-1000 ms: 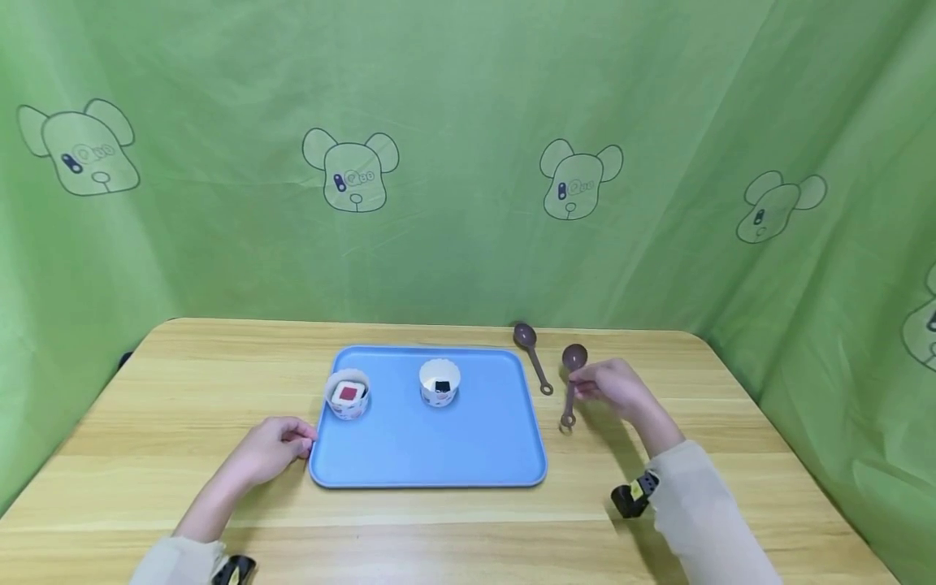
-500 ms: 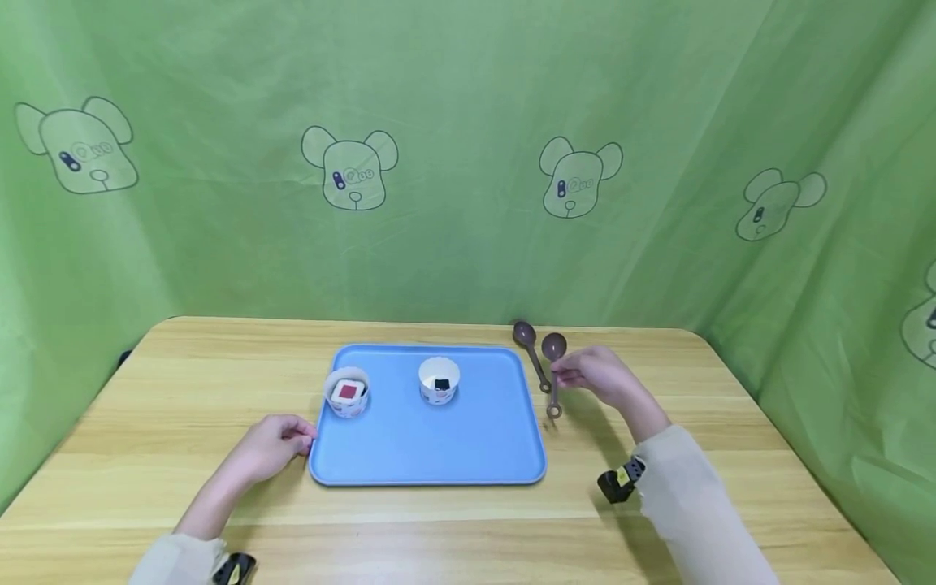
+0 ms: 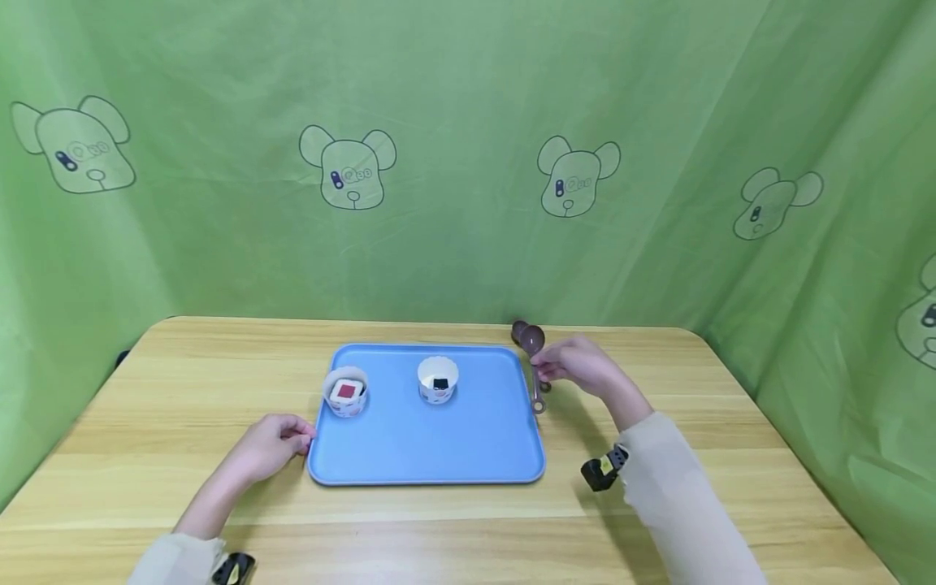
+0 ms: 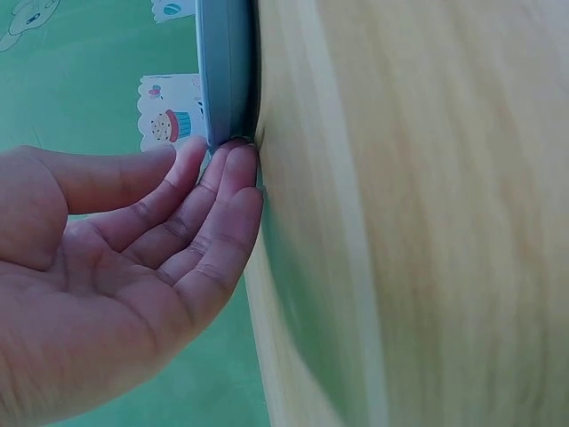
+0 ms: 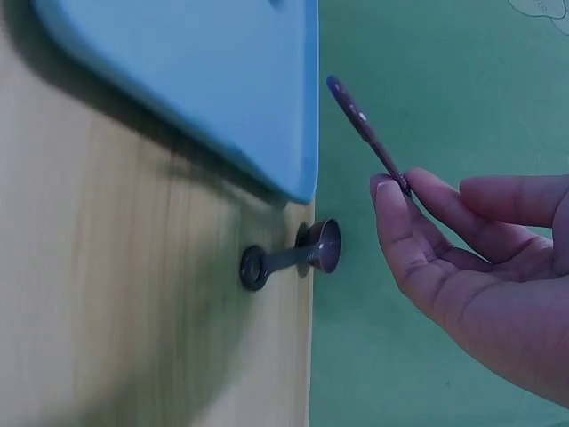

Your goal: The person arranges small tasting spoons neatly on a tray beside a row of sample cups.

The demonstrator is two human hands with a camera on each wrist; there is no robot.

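Note:
My right hand [image 3: 574,364] pinches the handle of a dark brown spoon [image 3: 533,339] between thumb and fingers, raised above the table beside the blue tray's [image 3: 439,455] right edge. In the right wrist view that handle [image 5: 363,123] points up and away from the fingertips. A second brown spoon [image 5: 283,259] lies on the table below, partly covered by the held one in the head view. At the tray's left side, my left hand [image 3: 272,445] touches the rim with its fingertips; its fingers [image 4: 227,231] are loosely extended.
On the tray stand two patterned paper cups. The left cup [image 3: 347,408] holds a white block with a red square [image 3: 348,392]; the right cup [image 3: 437,395] holds a piece with a black top [image 3: 440,384]. A green curtain [image 3: 468,260] hangs behind the wooden table [image 3: 219,357].
The right hand has carried its spoon leftward and slightly toward the back, so it now overlaps the second spoon near the tray. The left hand stays at the tray's rim.

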